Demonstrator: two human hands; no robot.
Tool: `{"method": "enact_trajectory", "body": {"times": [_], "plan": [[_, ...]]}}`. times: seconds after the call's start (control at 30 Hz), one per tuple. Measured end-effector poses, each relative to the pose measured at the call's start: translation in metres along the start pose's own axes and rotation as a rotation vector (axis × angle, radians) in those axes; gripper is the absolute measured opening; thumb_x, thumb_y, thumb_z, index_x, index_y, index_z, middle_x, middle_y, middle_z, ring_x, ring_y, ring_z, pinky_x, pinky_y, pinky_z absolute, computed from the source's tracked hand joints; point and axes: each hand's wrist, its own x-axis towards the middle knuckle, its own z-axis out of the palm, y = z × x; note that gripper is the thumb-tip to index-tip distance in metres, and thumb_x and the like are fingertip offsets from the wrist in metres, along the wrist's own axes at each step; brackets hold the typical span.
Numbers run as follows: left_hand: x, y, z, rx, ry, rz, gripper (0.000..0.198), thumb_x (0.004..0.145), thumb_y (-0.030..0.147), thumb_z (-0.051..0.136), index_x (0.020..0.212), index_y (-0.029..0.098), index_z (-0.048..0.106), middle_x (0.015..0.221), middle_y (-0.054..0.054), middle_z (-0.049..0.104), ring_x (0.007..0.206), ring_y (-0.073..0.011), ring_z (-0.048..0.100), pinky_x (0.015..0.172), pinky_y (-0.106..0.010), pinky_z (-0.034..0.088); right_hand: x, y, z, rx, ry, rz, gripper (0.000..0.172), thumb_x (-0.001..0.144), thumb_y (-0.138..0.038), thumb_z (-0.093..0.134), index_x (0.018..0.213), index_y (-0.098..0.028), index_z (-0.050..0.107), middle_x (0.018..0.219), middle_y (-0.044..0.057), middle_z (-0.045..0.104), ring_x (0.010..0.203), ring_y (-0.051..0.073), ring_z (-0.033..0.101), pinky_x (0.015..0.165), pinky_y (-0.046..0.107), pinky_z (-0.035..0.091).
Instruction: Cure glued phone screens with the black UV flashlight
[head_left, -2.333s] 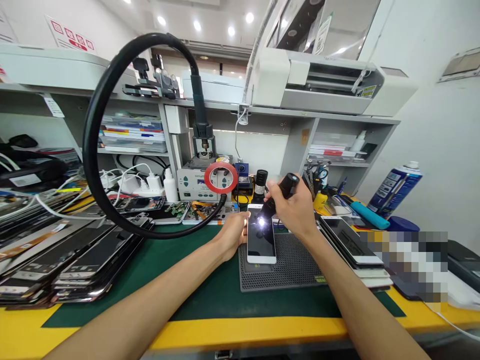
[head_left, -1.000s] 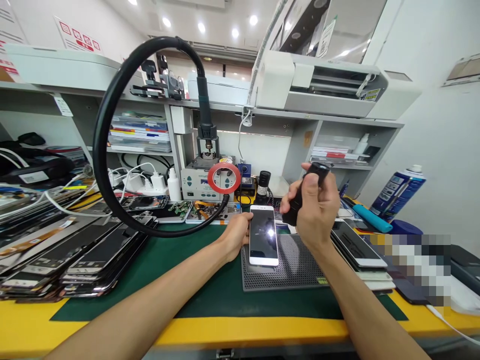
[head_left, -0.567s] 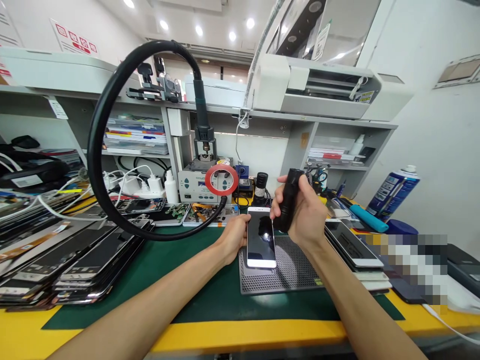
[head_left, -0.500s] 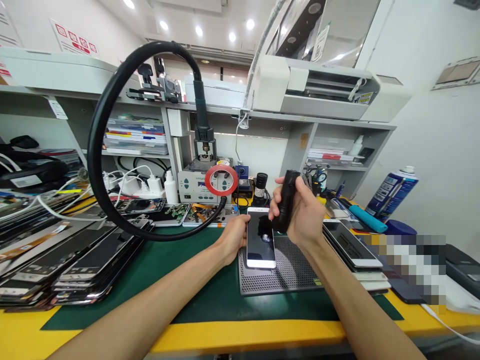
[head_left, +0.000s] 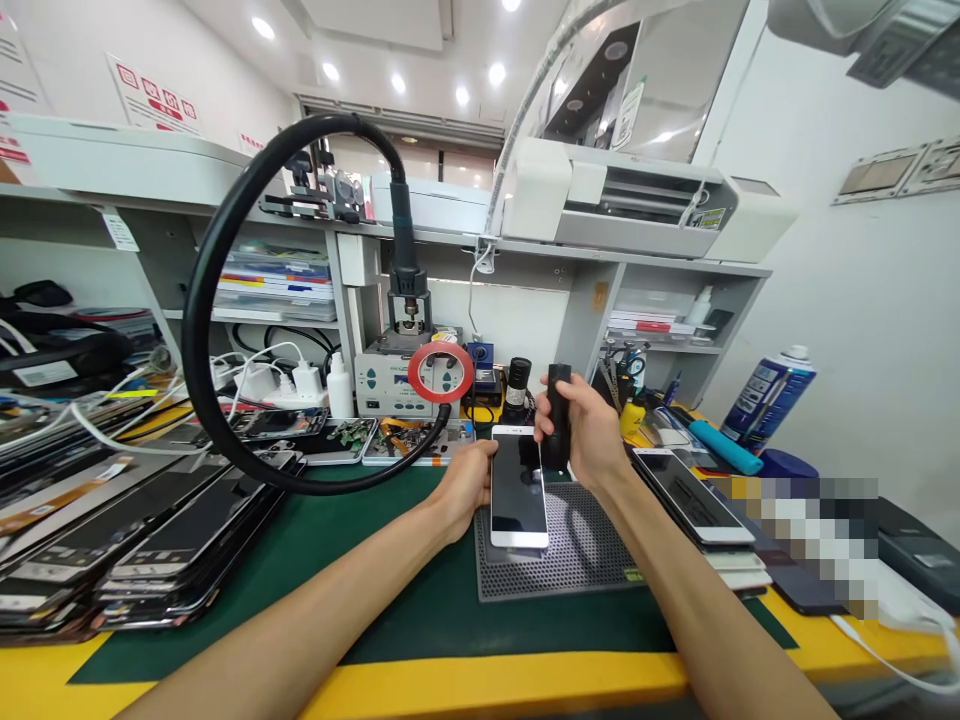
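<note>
My left hand [head_left: 466, 487] is closed on the left edge of a white smartphone [head_left: 519, 490], whose dark screen faces up. The phone is over a grey perforated pad [head_left: 592, 560], and its lower end looks slightly raised. In my right hand [head_left: 592, 428] is a black flashlight [head_left: 556, 415], gripped nearly upright with its lower end pointing down beside the phone's right edge. A bright patch shows on the pad below it. Some of my left fingers are hidden behind the phone.
Stacks of phone screens [head_left: 187, 530] lie at the left. A hot-air station [head_left: 386, 380] with a looping black hose [head_left: 196, 300] and red tape roll [head_left: 415, 372] stands behind. More phones [head_left: 694, 495] and a blue spray can [head_left: 769, 400] are at the right.
The flashlight has tipped more upright and shifted slightly left and down. Its bright patch now shows on the pad right of the phone. The camera view has tilted up a little.
</note>
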Motion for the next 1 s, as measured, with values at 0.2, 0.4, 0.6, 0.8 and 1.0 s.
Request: {"method": "enact_trajectory", "body": {"times": [0.2, 0.4, 0.6, 0.8, 1.0], "plan": [[0.0, 0.001, 0.001, 0.007, 0.002, -0.002, 0.016, 0.092, 0.032, 0.049, 0.094, 0.017, 0.055, 0.078, -0.006, 0.062, 0.058, -0.0145, 0.058, 0.055, -0.028, 0.054, -0.002, -0.002, -0.001, -0.043, -0.049, 0.003, 0.052, 0.083, -0.065, 0.049, 0.067, -0.016, 0.054, 0.049, 0.0, 0.043, 0.045, 0.012, 0.043, 0.048, 0.025, 0.045], [0.001, -0.001, 0.001, 0.001, 0.011, 0.001, 0.017, 0.092, 0.033, 0.05, 0.093, 0.017, 0.055, 0.078, -0.005, 0.061, 0.058, -0.0142, 0.057, 0.054, -0.027, 0.053, 0.0, 0.001, -0.002, -0.028, -0.079, -0.029, 0.037, 0.076, -0.049, 0.049, 0.058, -0.017, 0.052, 0.046, 0.001, 0.041, 0.044, 0.012, 0.041, 0.047, 0.025, 0.04], [0.0, -0.001, 0.0, 0.0, 0.019, -0.004, 0.019, 0.093, 0.033, 0.048, 0.094, 0.016, 0.057, 0.078, -0.005, 0.061, 0.062, -0.0156, 0.059, 0.059, -0.03, 0.055, -0.01, -0.013, 0.003, 0.03, -0.095, -0.115, 0.031, 0.069, -0.045, 0.044, 0.055, -0.018, 0.049, 0.046, 0.002, 0.038, 0.045, 0.014, 0.04, 0.054, 0.03, 0.043], [-0.001, 0.0, 0.0, 0.003, 0.009, -0.01, 0.022, 0.093, 0.036, 0.049, 0.091, 0.016, 0.059, 0.081, -0.008, 0.064, 0.064, -0.0165, 0.06, 0.058, -0.028, 0.054, -0.023, -0.028, 0.008, 0.029, -0.147, -0.297, 0.03, 0.073, -0.043, 0.044, 0.058, -0.018, 0.05, 0.047, 0.002, 0.037, 0.047, 0.014, 0.041, 0.057, 0.031, 0.04], [-0.002, 0.001, 0.002, -0.001, 0.025, -0.013, 0.025, 0.095, 0.033, 0.043, 0.098, 0.016, 0.061, 0.085, -0.008, 0.066, 0.063, -0.0158, 0.059, 0.055, -0.028, 0.053, -0.025, -0.028, 0.011, 0.029, -0.151, -0.294, 0.031, 0.078, -0.043, 0.044, 0.06, -0.018, 0.051, 0.05, 0.002, 0.038, 0.05, 0.015, 0.042, 0.058, 0.031, 0.04]]}}
